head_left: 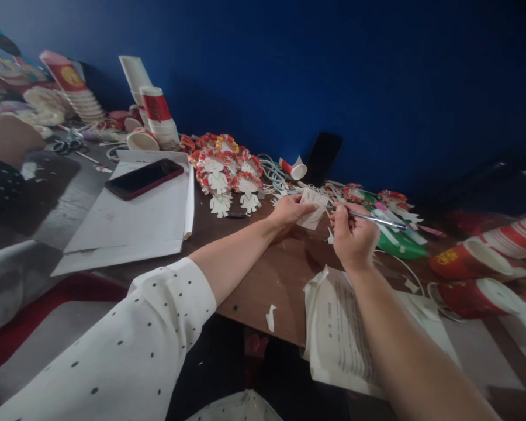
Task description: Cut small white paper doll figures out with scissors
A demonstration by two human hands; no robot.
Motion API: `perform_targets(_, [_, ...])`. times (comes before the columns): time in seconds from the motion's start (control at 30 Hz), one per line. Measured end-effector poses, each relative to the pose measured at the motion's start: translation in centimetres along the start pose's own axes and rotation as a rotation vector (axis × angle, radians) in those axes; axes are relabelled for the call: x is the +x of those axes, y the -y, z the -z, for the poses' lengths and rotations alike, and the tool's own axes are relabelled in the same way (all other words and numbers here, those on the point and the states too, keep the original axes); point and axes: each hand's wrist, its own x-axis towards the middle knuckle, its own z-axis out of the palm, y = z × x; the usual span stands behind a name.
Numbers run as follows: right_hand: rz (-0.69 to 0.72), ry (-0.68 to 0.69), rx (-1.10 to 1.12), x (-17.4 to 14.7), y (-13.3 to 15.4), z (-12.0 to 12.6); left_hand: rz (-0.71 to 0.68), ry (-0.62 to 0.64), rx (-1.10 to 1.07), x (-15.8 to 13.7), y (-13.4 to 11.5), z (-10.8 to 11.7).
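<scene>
Between my two hands is a small piece of white paper [314,210], pinched at its left edge by the thumb and fingers of my left hand [289,210]. My right hand [355,234] grips a pen [379,221], whose tip end points toward the paper's right side. Whether the tip touches the paper I cannot tell. Faint lines show on the paper. Left of my left hand lies a cluster of paper dolls [219,175] with white bodies and red, ruffled edging around their heads. Under my right forearm is a printed paper packet [337,327].
A phone [144,178] rests on white sheets [109,228] at the left. Stacked paper cups [160,117] stand behind it, with scissors [68,142] nearby. More red cups [471,259] lie at the right, past a green disc [405,245]. Another person's arm [9,140] reaches in at far left.
</scene>
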Motion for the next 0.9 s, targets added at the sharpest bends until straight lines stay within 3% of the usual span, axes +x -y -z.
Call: perform_targets(0.9, [-0.001,-0.007,-0.016,-0.07,-0.02,-0.05,0.024,0.002,-0.094,0.32,0.77,-0.17])
